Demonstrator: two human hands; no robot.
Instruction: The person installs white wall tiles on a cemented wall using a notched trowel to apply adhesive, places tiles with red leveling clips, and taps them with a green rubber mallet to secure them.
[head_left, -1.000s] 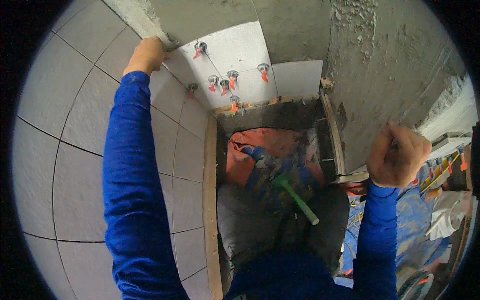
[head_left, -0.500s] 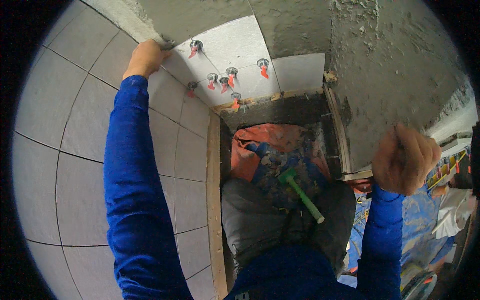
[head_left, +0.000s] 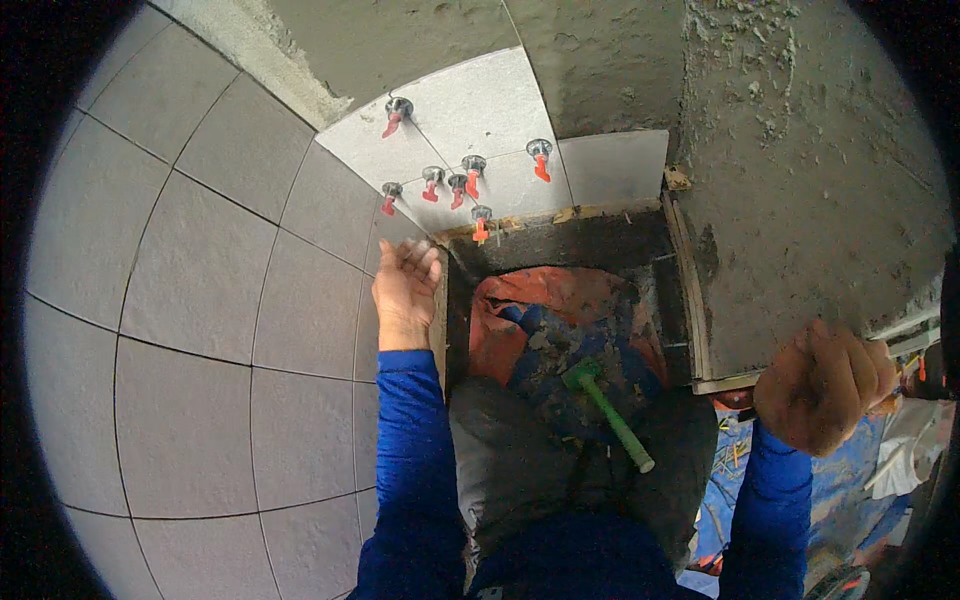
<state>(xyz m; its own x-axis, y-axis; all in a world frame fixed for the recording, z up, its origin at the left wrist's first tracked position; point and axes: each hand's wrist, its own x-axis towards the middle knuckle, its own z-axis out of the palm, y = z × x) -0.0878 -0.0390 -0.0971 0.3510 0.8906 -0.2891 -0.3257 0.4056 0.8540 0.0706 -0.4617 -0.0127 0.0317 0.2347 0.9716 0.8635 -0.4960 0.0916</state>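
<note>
My left hand (head_left: pixel 408 290) is beside the lower corner of the tiled left wall, palm turned up, fingers loosely apart, with nothing visible in it. Near its fingertips is a red-handled tile levelling clip (head_left: pixel 390 200), one of several along the joints of the white wall tiles (head_left: pixel 470 110). At the right, my right hand (head_left: pixel 825 390) is closed, knuckles up, by the edge of the grey mortar surface. Whatever it may hold is hidden. Between my knees lies a green mallet (head_left: pixel 610 415), touched by neither hand.
Large grey tiles (head_left: pixel 200 290) cover the left wall. Rough grey mortar (head_left: pixel 800 200) fills the right side, edged by a wooden strip (head_left: pixel 688 290). A dirty orange and blue sheet (head_left: pixel 545 290) lies in the recess ahead. Blue sheeting and clutter are at the lower right.
My left hand has come off the top of the tiled corner and moved down and toward me, its palm now turned up. My right hand stays closed and sits slightly lower in view.
</note>
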